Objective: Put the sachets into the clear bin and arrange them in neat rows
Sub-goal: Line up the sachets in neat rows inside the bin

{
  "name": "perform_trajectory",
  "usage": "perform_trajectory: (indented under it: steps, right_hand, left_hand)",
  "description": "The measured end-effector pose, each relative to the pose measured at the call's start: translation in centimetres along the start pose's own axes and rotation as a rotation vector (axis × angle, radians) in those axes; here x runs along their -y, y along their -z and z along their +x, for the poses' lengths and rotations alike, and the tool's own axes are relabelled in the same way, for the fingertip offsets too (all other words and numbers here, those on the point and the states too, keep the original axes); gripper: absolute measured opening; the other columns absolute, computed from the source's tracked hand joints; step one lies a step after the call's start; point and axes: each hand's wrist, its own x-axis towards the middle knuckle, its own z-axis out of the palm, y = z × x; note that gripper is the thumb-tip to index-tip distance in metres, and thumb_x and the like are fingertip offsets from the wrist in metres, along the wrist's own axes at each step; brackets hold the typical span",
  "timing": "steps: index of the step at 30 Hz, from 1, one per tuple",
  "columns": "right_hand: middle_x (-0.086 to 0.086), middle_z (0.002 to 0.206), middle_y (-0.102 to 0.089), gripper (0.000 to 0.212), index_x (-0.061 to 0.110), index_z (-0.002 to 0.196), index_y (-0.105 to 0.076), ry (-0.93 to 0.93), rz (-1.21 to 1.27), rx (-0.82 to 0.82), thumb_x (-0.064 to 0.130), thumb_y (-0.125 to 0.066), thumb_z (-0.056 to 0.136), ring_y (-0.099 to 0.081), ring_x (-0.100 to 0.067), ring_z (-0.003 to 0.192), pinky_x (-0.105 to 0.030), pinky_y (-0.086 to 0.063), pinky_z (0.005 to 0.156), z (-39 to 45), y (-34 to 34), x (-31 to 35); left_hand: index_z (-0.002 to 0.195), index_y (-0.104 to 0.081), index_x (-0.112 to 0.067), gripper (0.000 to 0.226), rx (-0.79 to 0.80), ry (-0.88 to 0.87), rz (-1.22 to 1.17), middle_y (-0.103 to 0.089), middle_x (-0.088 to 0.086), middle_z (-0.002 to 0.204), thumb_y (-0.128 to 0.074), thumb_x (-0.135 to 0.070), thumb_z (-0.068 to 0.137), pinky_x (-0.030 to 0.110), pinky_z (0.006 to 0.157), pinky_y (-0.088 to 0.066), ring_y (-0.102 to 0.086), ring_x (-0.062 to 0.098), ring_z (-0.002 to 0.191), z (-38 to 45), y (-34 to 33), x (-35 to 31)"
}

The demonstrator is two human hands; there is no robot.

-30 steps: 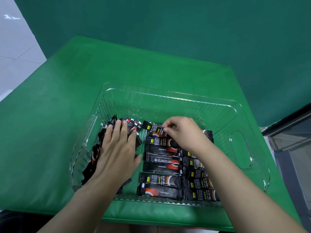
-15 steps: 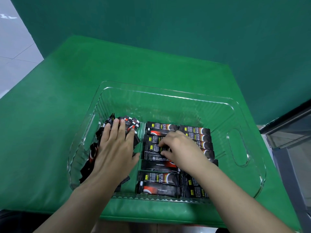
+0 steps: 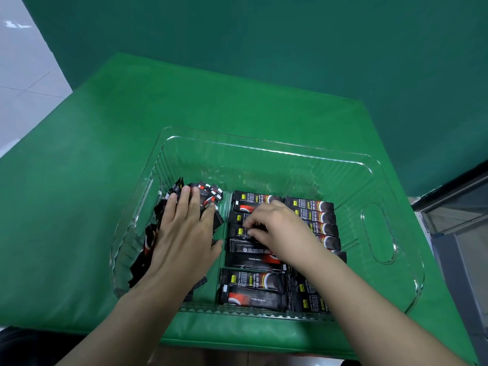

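Black sachets (image 3: 253, 283) lie in the bin (image 3: 266, 151). Right hand (image 3: 277, 231) pinches one mid-bin; left hand (image 3: 184, 233) lies flat on the pile (image 3: 153, 241) beside. Dragging could skew neighbouring rows.

I noted a green padded table (image 3: 111, 180); behind it hung a teal backdrop (image 3: 264, 48), with pale floor tiles (image 3: 23, 83) left of the table and a grey cabinet (image 3: 459, 223) to its right.

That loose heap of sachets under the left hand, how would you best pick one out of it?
Probably from the far end of the loose heap, where sachet tips fan out past the left hand. Pinch one free short end from above and draw it away lengthwise; the sachets are flat, thin and overlapping, so the middles offer little to grip.
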Motion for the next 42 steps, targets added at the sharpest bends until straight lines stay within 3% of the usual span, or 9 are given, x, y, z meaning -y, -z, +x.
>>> perform_trajectory:
  steps: [3, 6, 10, 16, 22, 27, 36, 39, 42]
  right_hand:
    - [0.004, 0.112, -0.063, 0.025, 0.020, 0.113, -0.065, -0.040, 0.094, -0.007, 0.026, -0.064, 0.088, -0.048, -0.015, 0.105, -0.028, -0.038, 0.091, 1.5, 0.3, 1.2]
    - [0.007, 0.116, -0.063, 0.034, 0.021, 0.121, -0.059, -0.107, 0.186, 0.033, 0.027, -0.066, 0.087, -0.051, -0.014, 0.101, -0.024, -0.037, 0.083, 3.4, 0.0, 2.4]
    - [0.005, 0.105, -0.063, 0.029, 0.017, 0.108, -0.059, -0.146, 0.248, 0.089, 0.024, -0.071, 0.082, -0.047, -0.011, 0.081, -0.021, -0.031, 0.067, 4.8, -1.0, 3.1]
    - [0.001, 0.097, -0.064, 0.027, 0.015, 0.098, -0.056, -0.157, 0.272, 0.087, 0.020, -0.075, 0.079, -0.055, -0.019, 0.088, -0.030, -0.044, 0.078, 5.0, -1.6, 3.4]
    - [-0.003, 0.097, -0.066, 0.014, 0.014, 0.093, -0.059, -0.147, 0.272, 0.098, 0.015, -0.069, 0.083, -0.055, -0.017, 0.085, -0.027, -0.042, 0.077, 5.3, -1.2, 3.5]
    - [0.000, 0.091, -0.068, 0.008, 0.013, 0.092, -0.062, -0.126, 0.286, 0.055, 0.008, -0.064, 0.086, -0.051, -0.007, 0.073, -0.021, -0.036, 0.069, 5.2, -1.1, 3.4]
    - [0.001, 0.090, -0.066, 0.005, 0.013, 0.086, -0.066, -0.084, 0.261, -0.022, 0.018, -0.067, 0.086, -0.048, -0.015, 0.086, -0.025, -0.035, 0.074, 5.7, -0.6, 3.2]
    - [0.009, 0.078, -0.057, 0.003, 0.016, 0.086, -0.063, -0.132, 0.319, -0.050, 0.019, -0.065, 0.088, -0.048, -0.011, 0.077, -0.023, -0.034, 0.069, 5.2, 0.2, 2.5]
    - [0.013, 0.077, -0.056, 0.010, 0.022, 0.083, -0.058, -0.201, 0.381, -0.056, 0.017, -0.063, 0.089, -0.051, -0.005, 0.072, -0.022, -0.039, 0.070, 4.6, 0.6, 1.2]
  left_hand:
    - [0.133, -0.053, -0.006, 0.081, -0.008, 0.015, -0.003, -0.043, 0.024, 0.143, -0.072, -0.054, 0.071, 0.047, 0.115, -0.012, -0.034, 0.037, 0.138, 0.0, 0.2, -0.1]
    - [0.135, -0.048, 0.003, 0.096, -0.040, 0.039, -0.042, -0.051, 0.024, 0.136, -0.080, -0.049, 0.062, 0.047, 0.113, -0.020, -0.042, 0.036, 0.133, 0.0, 0.3, -0.3]
    - [0.136, -0.042, 0.009, 0.105, -0.053, 0.051, -0.076, -0.053, 0.023, 0.134, -0.084, -0.044, 0.057, 0.043, 0.113, -0.015, -0.045, 0.036, 0.130, 0.1, 0.4, -0.2]
    - [0.139, -0.038, 0.008, 0.105, -0.040, 0.044, -0.058, -0.050, 0.021, 0.138, -0.082, -0.046, 0.061, 0.046, 0.113, -0.021, -0.041, 0.034, 0.134, -0.1, 0.4, -0.3]
    - [0.134, -0.044, 0.008, 0.106, -0.063, 0.047, -0.067, -0.056, 0.022, 0.132, -0.086, -0.045, 0.052, 0.047, 0.111, -0.027, -0.048, 0.034, 0.129, 0.0, 0.3, -0.2]
    - [0.135, -0.045, 0.005, 0.100, -0.056, 0.054, -0.084, -0.054, 0.023, 0.133, -0.085, -0.041, 0.055, 0.043, 0.111, -0.014, -0.045, 0.036, 0.130, 0.1, 0.2, -0.1]
    - [0.144, -0.034, -0.003, 0.084, -0.018, 0.081, -0.047, -0.041, 0.021, 0.146, -0.072, -0.030, 0.075, 0.041, 0.115, -0.003, -0.030, 0.033, 0.140, 0.1, 1.0, -0.5]
    - [0.150, -0.018, -0.005, 0.079, -0.030, 0.063, -0.064, -0.024, 0.018, 0.155, -0.058, -0.032, 0.088, 0.041, 0.117, 0.003, -0.014, 0.031, 0.146, 0.0, 1.1, -0.5]
    - [0.150, -0.020, -0.005, 0.074, -0.043, 0.055, -0.068, -0.023, 0.020, 0.155, -0.056, -0.030, 0.090, 0.042, 0.117, 0.005, -0.013, 0.032, 0.146, 0.0, 1.1, -0.4]
